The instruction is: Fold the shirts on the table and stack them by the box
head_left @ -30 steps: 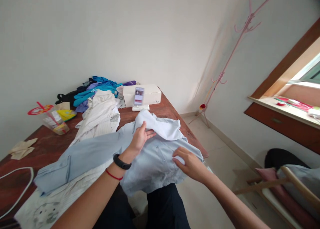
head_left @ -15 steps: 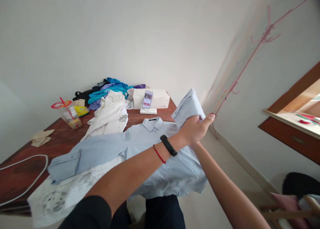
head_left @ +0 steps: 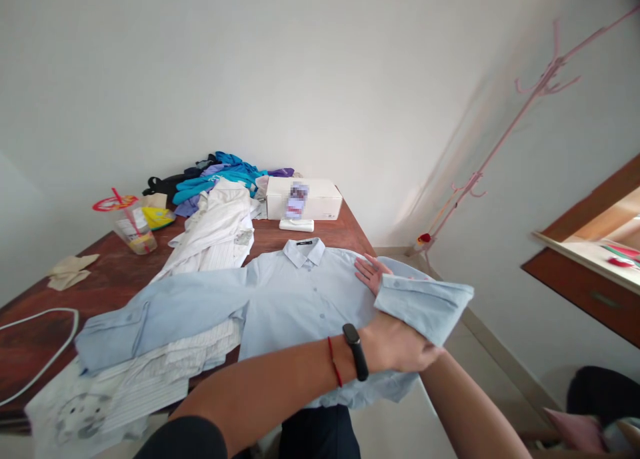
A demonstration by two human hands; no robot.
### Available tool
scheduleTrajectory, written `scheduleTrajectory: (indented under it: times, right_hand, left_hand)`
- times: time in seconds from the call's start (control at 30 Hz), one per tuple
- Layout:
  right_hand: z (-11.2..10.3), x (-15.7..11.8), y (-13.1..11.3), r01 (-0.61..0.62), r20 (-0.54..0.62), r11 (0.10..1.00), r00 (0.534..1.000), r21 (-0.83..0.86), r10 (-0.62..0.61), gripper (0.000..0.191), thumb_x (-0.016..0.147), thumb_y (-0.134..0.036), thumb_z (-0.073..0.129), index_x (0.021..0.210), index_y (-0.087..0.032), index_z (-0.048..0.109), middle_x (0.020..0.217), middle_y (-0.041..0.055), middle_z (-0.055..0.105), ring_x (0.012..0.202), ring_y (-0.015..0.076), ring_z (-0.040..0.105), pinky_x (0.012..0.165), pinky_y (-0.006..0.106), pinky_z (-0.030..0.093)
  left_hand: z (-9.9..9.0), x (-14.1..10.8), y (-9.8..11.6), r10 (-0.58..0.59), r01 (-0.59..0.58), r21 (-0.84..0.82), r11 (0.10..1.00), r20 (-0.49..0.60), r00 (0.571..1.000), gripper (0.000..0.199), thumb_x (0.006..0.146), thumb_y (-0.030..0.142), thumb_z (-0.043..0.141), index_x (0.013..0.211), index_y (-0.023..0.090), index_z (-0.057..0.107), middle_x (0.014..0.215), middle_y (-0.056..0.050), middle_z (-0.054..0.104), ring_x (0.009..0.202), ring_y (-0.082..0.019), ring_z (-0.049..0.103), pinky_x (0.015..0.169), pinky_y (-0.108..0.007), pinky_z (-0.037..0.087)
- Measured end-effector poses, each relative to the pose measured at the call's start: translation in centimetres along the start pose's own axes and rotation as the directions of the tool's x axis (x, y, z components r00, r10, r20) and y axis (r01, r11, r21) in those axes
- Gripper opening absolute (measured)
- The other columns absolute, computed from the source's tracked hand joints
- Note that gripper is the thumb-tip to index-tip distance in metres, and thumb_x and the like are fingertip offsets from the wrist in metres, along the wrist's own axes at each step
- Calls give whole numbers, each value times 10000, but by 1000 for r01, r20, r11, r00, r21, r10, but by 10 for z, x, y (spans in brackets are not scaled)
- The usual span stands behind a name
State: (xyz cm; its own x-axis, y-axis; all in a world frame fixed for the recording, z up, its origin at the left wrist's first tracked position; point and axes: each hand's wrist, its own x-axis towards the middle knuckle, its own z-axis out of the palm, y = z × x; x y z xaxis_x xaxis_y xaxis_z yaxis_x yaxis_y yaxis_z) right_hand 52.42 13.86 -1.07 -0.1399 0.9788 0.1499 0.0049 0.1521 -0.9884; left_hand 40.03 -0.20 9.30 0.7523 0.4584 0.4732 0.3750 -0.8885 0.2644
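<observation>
A light blue collared shirt (head_left: 285, 312) lies front up across the table, its left-side sleeve (head_left: 185, 295) stretched out over other clothes. My left hand (head_left: 400, 344), with a black band and red string on its wrist, grips the right-side sleeve cuff (head_left: 425, 305) near its lower edge. My right forearm reaches up behind the left hand and the cuff. Beyond the cuff shows my right hand (head_left: 369, 272), palm up, fingers spread and holding nothing, over the shirt's shoulder. Whether that arm passes inside the sleeve I cannot tell.
White clothes (head_left: 215, 229) and a coloured heap (head_left: 225, 172) lie on the dark wooden table (head_left: 107, 272). A box (head_left: 320, 199), a plastic cup (head_left: 133, 229) and a white cable (head_left: 75, 332) are there too. A pink coat rack (head_left: 505, 135) leans at right.
Both hands have come down and the raised cuff now hangs lower, to the right. My right hand's fingers have come into view, spread beyond the cuff.
</observation>
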Motion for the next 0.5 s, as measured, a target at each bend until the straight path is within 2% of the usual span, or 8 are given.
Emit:
scheduleTrajectory:
  times: [0.1,0.2,0.3,0.37,0.43,0.5]
  right_hand:
    - [-9,0,4,-128,-14,944,990,303,138,473,907,-608,466,1140,-232,633,1376,171,617,1327,268,558,1000,462,476]
    - [-18,1,-1,-162,-1,879,983,449,182,398,870,-606,531,1096,-301,651,1405,85,623,1353,274,543,1059,520,468]
    - [-27,3,-15,-190,48,838,980,512,194,358,888,-540,555,1125,-294,660,1416,72,621,1347,270,552,1092,531,450]
    - [-33,5,-26,-235,92,821,971,520,220,337,905,-498,568,1159,-295,660,1389,64,643,1299,260,594,1091,516,455]
    - [-37,8,-37,-287,131,831,958,477,256,321,921,-468,580,1184,-301,655,1326,57,684,1218,244,649,1065,489,479]
    - [-39,10,-46,-329,165,860,944,391,286,315,927,-446,600,1197,-293,654,1264,64,714,1143,236,686,1024,464,507]
  left_hand:
    - [8,-39,-32,-61,64,-33,997,88,994,655,990,482,499,1565,186,395,1553,-125,477,1446,-365,402,1220,-503,284]
    - [8,-68,-81,-141,149,-33,988,181,973,701,972,496,545,1562,149,396,1576,-145,436,1464,-359,378,1219,-451,296]
    - [3,-86,-127,-229,227,35,973,204,952,670,987,465,534,1572,183,370,1619,-148,360,1511,-360,287,1231,-513,239]
    - [2,-93,-148,-311,295,102,950,214,926,632,1003,478,499,1549,173,407,1637,-173,310,1524,-386,235,1219,-585,213]
    - [5,-98,-159,-366,339,153,928,211,906,625,1009,517,466,1528,170,440,1644,-192,281,1526,-402,219,1208,-609,207]
    - [9,-102,-162,-372,341,176,924,197,907,635,1009,546,443,1542,201,423,1649,-185,276,1525,-401,223,1206,-607,208]
